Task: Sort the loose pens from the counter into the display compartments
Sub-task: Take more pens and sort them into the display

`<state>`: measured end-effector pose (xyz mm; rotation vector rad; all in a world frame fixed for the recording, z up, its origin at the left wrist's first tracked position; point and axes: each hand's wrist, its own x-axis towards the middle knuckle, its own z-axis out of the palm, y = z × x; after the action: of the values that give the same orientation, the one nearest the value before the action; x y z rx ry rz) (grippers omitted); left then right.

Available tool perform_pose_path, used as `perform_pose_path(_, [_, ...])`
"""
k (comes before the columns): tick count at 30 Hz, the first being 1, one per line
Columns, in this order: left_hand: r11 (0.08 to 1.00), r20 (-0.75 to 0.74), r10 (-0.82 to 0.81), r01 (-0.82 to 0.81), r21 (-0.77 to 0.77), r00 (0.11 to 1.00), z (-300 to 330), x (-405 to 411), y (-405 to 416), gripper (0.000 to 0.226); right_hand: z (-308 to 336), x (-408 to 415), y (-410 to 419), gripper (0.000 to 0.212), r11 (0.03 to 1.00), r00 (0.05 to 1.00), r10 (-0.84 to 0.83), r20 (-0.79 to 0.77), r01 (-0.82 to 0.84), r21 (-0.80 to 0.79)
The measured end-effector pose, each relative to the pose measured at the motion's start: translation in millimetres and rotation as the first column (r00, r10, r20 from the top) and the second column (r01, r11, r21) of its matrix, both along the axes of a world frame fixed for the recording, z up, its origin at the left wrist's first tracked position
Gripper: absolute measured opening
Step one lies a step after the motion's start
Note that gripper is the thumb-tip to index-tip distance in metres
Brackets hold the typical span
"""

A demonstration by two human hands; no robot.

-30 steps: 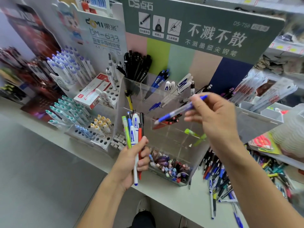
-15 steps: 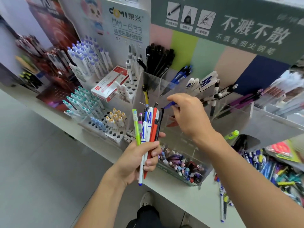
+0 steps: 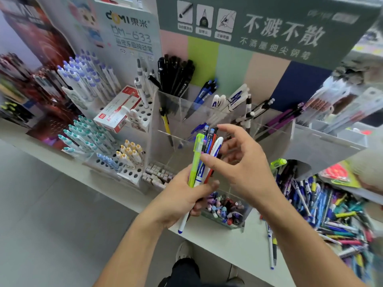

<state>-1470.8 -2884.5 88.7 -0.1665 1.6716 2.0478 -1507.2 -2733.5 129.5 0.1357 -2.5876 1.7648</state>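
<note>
Counter [image 3: 238, 243]: clear display compartments [image 3: 207, 121] hold pens; left hand [image 3: 182, 195] grips bunch [image 3: 202, 160]

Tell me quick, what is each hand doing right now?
Left hand: grips a bunch of pens.
Right hand: fingers spread, reaching at the bunch, holding nothing.

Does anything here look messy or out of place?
Yes. A jumbled heap of loose pens sprawls over the counter at right, crossing at all angles, and a red-and-white box lies tilted across the white peg rack.
</note>
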Motion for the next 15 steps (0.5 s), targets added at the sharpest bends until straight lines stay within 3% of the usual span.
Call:
perform_pose_path(2, [1.000, 0.005, 0.008, -0.008, 0.021, 1.000, 0, 0, 8, 0.019, 1, 5, 2, 0.057, 0.999, 0.998, 0.014, -0.066, -0.011, 0.051])
perform_pose_path(6, [0.998, -0.016, 0.007, -0.006, 0.060, 1.000, 1, 2, 16, 0.017, -5, 8, 5, 0.033, 0.996, 0.996, -0.035, -0.079, 0.042, 0.082])
perform_pose_path(9, [0.996, -0.001, 0.013, -0.013, 0.087, 1.000, -2, 4, 15, 0.037, -11, 7, 8, 0.026, 0.998, 0.997, -0.065, -0.034, 0.066, 0.016])
perform_pose_path(11, [0.977, 0.061, 0.093, -0.103, 0.189, 0.994, -4, 4, 15, 0.045, -14, 7, 8, 0.026, 0.995, 0.994, -0.098, -0.053, 0.098, -0.006])
perform_pose_path(15, [0.935, 0.155, 0.196, -0.232, 0.267, 0.968, -4, 4, 17, 0.040, -10, 7, 5, 0.030, 0.961, 0.990, -0.096, 0.104, 0.119, -0.250])
